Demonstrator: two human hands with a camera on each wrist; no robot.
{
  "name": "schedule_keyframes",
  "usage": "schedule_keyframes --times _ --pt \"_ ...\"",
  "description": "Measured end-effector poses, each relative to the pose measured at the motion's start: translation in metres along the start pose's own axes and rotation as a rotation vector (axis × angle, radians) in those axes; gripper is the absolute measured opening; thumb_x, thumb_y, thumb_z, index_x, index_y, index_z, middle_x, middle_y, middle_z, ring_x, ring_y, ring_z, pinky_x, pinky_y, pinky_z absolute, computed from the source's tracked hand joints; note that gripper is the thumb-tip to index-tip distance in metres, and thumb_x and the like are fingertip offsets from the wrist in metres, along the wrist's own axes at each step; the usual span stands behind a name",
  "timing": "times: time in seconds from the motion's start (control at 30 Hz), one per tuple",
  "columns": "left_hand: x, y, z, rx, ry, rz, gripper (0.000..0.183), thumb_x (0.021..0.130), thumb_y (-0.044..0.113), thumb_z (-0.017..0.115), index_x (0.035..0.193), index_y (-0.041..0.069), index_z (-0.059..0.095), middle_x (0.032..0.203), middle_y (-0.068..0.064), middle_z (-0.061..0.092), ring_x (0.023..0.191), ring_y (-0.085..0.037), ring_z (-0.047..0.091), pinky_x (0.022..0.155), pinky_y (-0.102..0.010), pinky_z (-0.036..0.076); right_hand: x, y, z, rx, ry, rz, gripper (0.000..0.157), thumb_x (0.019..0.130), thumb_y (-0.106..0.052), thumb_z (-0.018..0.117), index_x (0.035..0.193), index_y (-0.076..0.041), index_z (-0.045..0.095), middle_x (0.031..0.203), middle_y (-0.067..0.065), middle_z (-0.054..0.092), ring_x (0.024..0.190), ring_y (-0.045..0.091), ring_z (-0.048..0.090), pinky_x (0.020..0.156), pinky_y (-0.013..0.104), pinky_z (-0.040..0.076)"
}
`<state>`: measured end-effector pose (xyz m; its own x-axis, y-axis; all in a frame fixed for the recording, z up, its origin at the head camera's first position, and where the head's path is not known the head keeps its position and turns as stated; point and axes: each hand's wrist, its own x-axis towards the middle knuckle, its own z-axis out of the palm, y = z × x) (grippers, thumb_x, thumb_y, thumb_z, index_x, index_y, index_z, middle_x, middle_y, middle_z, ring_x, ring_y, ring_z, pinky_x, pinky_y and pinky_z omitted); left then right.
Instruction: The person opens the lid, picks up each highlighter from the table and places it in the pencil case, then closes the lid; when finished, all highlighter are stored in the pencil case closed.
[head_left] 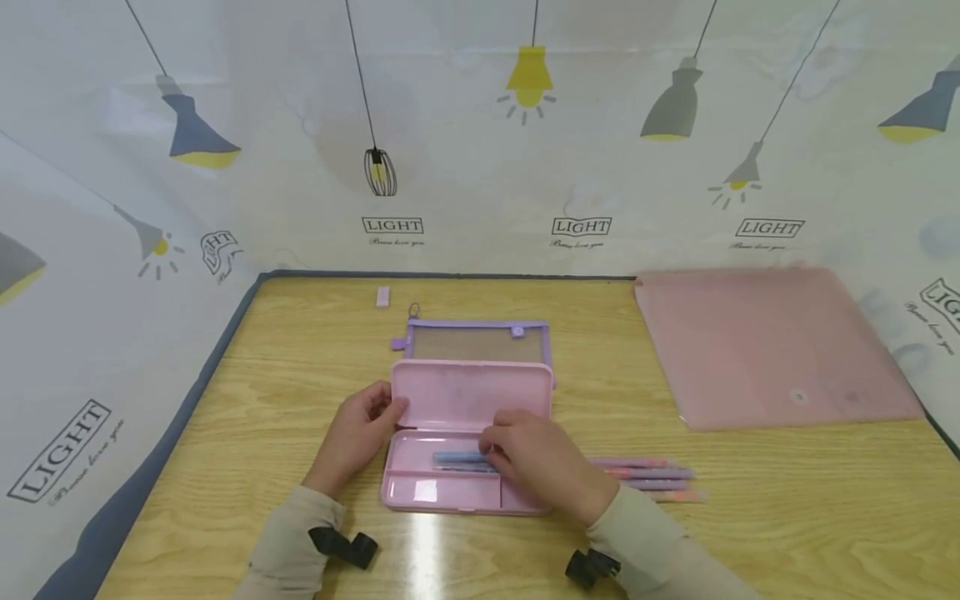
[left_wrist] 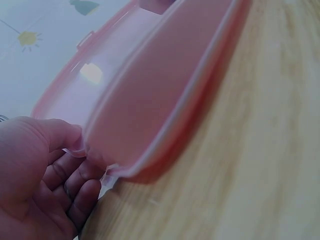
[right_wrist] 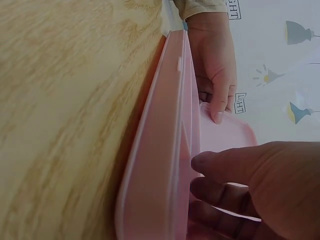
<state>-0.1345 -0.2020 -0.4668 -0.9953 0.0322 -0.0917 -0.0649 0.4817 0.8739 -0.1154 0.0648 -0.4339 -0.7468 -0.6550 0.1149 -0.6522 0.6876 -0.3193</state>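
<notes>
The right hand reaches into the tray of the open pink pencil case, its fingers curled round the end of a blue pen that lies along the upper compartment; a second, thinner pen seems to lie just below it, though the hand hides most of it. The left hand holds the left end of the case, thumb and fingers pinching the raised lid at its corner, which keeps it upright. The case sits in the middle of the wooden table, near its front edge. By my reading, the step in hand is setting the blue pen down in the tray, or lifting it out; the frames do not settle which. Either way the next move calls for a steady lid and a clean grip or release that does not disturb the pen below. Just right of the case, touching nothing but the table, lies a row of pens in pink and purple. Behind the case lies a purple mesh pouch, beyond it a small pink eraser, and well to the right a pink folder
</notes>
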Motion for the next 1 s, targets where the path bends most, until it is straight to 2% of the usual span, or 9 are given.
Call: schedule_keyframes --times 0.4,0.6,0.77,1.0 --pt "0.0 0.0 0.002 -0.002 0.0 -0.004 0.021 0.099 0.027 0.06 0.103 0.007 0.064 0.088 -0.007 0.066 0.079 -0.015 0.057 0.071 -0.025 0.048 -0.017 0.013 -0.015 0.049 0.015 0.055 0.009 0.089 -0.019 0.072 0.097 -0.015 0.073 0.089 -0.006 0.064 0.08 0.008 0.059 0.074 0.027 0.053" --pt "0.0 0.0 0.002 0.02 0.008 -0.008 0.019 0.099 0.027 0.06 0.103 0.009 0.064 0.089 -0.006 0.067 0.08 -0.016 0.057 0.072 -0.025 0.048 -0.035 0.027 -0.03 0.048 0.054 0.123 0.009 0.087 -0.015 0.072 0.097 -0.015 0.072 0.087 -0.007 0.062 0.079 0.006 0.059 0.071 0.026 0.051" --pt "0.0 -0.001 0.002 0.018 0.003 -0.022 0.019 0.099 0.027 0.059 0.103 0.01 0.064 0.09 -0.006 0.067 0.08 -0.017 0.057 0.073 -0.027 0.048 -0.052 0.042 -0.039 0.03 0.036 0.194 0.011 0.089 -0.016 0.071 0.1 -0.017 0.072 0.087 -0.01 0.063 0.08 0.005 0.059 0.072 0.027 0.052" --pt "-0.001 0.0 0.002 0.029 0.015 -0.002 0.017 0.099 0.024 0.06 0.102 0.008 0.064 0.088 -0.006 0.067 0.078 -0.016 0.057 0.071 -0.026 0.048 -0.079 0.069 -0.051 0.053 0.045 0.251 0.014 0.088 -0.013 0.071 0.101 -0.016 0.072 0.086 -0.012 0.063 0.08 0.005 0.06 0.072 0.031 0.052"
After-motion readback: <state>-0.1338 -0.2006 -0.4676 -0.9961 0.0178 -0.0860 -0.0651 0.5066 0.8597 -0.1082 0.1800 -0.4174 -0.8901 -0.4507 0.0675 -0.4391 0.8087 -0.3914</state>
